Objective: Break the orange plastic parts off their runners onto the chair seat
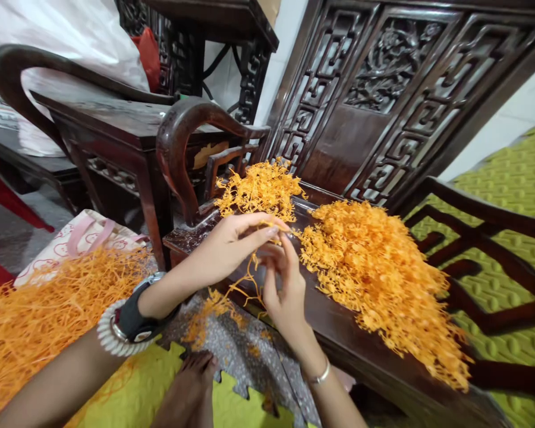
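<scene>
A thin branching orange plastic strand [249, 278] is held between my two hands above the front of a dark wooden bench [339, 324]. My left hand [229, 242] pinches it between thumb and fingertips. Close below, my right hand [288, 288] has its thumb and index finger closed on the same strand, with the other fingers curled. Loose ends dangle beneath the hands. Behind them lies a small pile of curly orange pieces [261, 191]. To the right, a larger pile of similar pieces [374, 267] spreads along the bench.
A big heap of long orange strands [66, 303] lies at the lower left, by a printed bag [78, 241]. Dark wooden armrests [191, 119] and a carved bench back [361, 107] stand around. Yellow foam mat [232, 404] and scattered orange scraps cover parts of the floor.
</scene>
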Demonstrator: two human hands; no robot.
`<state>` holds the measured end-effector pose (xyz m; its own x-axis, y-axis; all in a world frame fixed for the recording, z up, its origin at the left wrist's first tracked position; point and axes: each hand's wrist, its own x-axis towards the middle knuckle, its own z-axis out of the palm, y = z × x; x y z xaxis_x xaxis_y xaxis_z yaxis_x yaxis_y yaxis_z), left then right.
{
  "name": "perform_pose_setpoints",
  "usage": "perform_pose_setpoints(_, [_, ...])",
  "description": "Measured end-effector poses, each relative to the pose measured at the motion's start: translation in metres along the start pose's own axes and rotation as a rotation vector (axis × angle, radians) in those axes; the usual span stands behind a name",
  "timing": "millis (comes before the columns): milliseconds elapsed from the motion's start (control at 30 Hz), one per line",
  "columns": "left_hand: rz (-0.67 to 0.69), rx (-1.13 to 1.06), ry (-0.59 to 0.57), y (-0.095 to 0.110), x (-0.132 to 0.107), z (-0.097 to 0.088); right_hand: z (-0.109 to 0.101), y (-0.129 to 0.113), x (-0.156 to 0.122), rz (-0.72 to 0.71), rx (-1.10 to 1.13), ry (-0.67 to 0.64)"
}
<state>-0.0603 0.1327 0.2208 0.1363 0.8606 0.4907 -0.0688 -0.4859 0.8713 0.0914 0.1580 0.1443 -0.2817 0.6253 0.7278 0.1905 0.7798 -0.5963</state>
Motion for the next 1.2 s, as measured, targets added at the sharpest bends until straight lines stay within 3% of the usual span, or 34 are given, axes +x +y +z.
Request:
perform_pose_setpoints(133, [0.055, 0.063, -0.04, 0.016, 0.001, -0.003, 0.015, 0.009, -0.022, 0.042, -0.039, 0.028])
perform_pose_setpoints(300, [0.077, -0.015, -0.067, 0.028, 0.009, -0.003, 0.015, 0.01, -0.014, -0.071, -0.233, -0.203])
perform_pose_setpoints(433, [0.209, 0.075, -0.157, 0.029, 0.021, -0.006, 0.016, 0.001, -0.007, -0.125, -0.22, -0.14])
perform_pose_setpoints(533, [0.278, 0.18, -0.177, 0.025, 0.028, -0.013, 0.02, -0.007, -0.004, -0.011, -0.071, -0.134])
perform_pose_setpoints(600, [0.292, 0.218, -0.08, 0.021, 0.026, -0.016, 0.022, -0.011, -0.002, 0.184, 0.087, -0.182])
perform_pose_setpoints(700, [0.394, 0.281, 0.221, 0.017, 0.008, -0.016, 0.024, -0.019, 0.005, 0.432, 0.265, -0.181])
perform_pose_setpoints(767, [0.531, 0.287, 0.42, 0.017, -0.012, -0.014, 0.024, -0.025, 0.011, 0.457, 0.272, -0.105])
perform_pose_setpoints(833, [0.611, 0.262, 0.457, 0.019, -0.032, -0.011, 0.024, -0.032, 0.018, 0.413, 0.236, 0.007])
perform_pose_setpoints(900, [0.585, 0.273, 0.286, 0.022, -0.047, -0.008, 0.026, -0.037, 0.023, 0.37, 0.243, 0.113])
perform_pose_setpoints(1000, [0.398, 0.297, -0.129, 0.024, -0.053, -0.005, 0.031, -0.04, 0.028, 0.305, 0.325, 0.211])
perform_pose_setpoints(1033, [0.326, 0.31, -0.2, 0.022, -0.052, -0.004, 0.032, -0.04, 0.03, 0.283, 0.343, 0.227])
perform_pose_setpoints(1100, [0.178, 0.352, -0.194, 0.014, -0.05, -0.002, 0.032, -0.041, 0.032, 0.258, 0.357, 0.248])
perform_pose_setpoints(1200, [-0.012, 0.337, -0.048, 0.0, -0.052, -0.001, 0.023, -0.052, 0.034, 0.292, 0.461, 0.243])
